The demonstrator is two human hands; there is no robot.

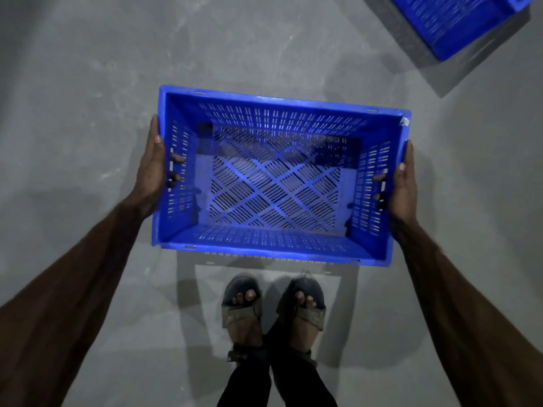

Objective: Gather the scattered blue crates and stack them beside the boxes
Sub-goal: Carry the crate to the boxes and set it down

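Observation:
An empty blue slotted crate (282,107) is held level in front of me, open side up, above the grey floor. My left hand (151,171) grips its left short wall, with fingertips poking through the handle slot. My right hand (404,186) grips the right short wall the same way. A second blue crate (458,22) lies on the floor at the top right, cut off by the frame edge.
Bare grey concrete floor (73,83) spreads all around. My two sandalled feet (273,312) stand just below the held crate. No boxes are in view.

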